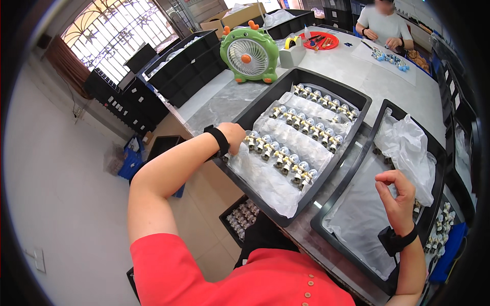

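My left hand [234, 136] reaches over the left edge of a black tray [288, 220]. Its fingers curl downward at the end of the nearest row of small figurines [284, 158], and whatever they grip is hidden. These figurines have pale blue heads, white and yellow bodies and dark bases. They lie in rows on white sheeting [267, 187]. Over a second black tray [326, 204] on the right, my right hand [399, 196] is held with thumb and forefinger curled together, nothing visible in them. Crumpled translucent plastic film [406, 140] lies beside it, partly covering more figurines.
A green animal-shaped fan [249, 53], a tape dispenser [292, 51] and a red plate of tools [321, 41] stand farther back. Across the table a person [385, 28] handles small blue pieces. Black crates [184, 64] line the left. More figurines [442, 229] lie at far right.
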